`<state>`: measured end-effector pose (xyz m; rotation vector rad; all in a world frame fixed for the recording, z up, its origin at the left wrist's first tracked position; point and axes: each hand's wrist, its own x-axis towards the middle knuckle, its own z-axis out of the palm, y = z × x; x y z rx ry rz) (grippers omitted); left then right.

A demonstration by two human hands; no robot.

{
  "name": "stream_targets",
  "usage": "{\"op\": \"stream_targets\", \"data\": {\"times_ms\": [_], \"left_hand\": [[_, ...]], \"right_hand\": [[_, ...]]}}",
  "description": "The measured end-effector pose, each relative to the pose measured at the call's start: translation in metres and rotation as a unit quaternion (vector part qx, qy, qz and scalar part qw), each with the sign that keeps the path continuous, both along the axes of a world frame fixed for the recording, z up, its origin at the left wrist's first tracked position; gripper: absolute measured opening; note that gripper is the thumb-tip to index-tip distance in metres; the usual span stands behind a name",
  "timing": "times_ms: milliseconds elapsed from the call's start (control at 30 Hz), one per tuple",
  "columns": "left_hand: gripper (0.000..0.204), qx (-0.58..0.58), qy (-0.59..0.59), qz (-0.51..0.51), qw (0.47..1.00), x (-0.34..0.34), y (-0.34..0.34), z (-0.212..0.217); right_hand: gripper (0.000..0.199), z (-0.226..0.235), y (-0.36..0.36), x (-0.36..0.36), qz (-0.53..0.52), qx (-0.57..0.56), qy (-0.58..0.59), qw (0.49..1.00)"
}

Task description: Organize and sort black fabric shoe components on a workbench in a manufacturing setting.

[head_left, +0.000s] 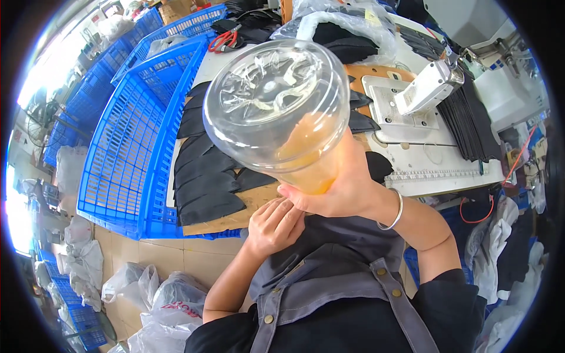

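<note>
A large clear plastic bottle [259,138] is raised in front of me, its ridged round base turned up toward the view. My right hand [347,185], with a silver bangle on the wrist, is wrapped round the bottle's narrower lower part. An orange-yellow tint shows through the plastic near those fingers. The bottle's mouth is hidden. My left hand [275,226] is closed just below the right hand, its fingertips curled in; whatever it may hold is hidden. Behind the bottle, overlapping black fabric pieces [203,176] lie on the worktable.
A blue plastic basket [126,153] stands left of the table. At the right are a sewing machine [429,88] and a stack of black fabric strips [471,117]. Red-handled scissors [225,40] lie at the back. Plastic bags [170,300] sit on the floor at left.
</note>
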<state>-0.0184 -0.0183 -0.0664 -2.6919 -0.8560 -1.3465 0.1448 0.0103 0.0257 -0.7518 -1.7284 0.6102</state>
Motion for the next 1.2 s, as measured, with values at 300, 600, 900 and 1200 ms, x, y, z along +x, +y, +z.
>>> {"op": "stream_targets", "data": {"times_ms": [300,600,900,1200], "left_hand": [[0.035,-0.002,-0.003,-0.008,1.0,0.008,0.005,0.004],[0.039,-0.009,-0.004,-0.007,1.0,0.005,0.004,0.002],[0.037,-0.003,-0.015,-0.002,1.0,0.007,0.003,0.003],[0.032,0.002,0.016,0.008,1.0,0.001,0.001,-0.009]], "right_hand": [[0.067,0.004,0.006,0.025,-0.072,0.06,-0.011,0.996],[0.061,-0.005,-0.023,0.098,-0.252,0.053,0.021,0.966],[0.064,0.011,-0.034,0.08,-0.187,0.033,0.175,0.966],[0.076,-0.004,-0.017,0.012,-0.086,-0.017,-0.018,0.996]]}}
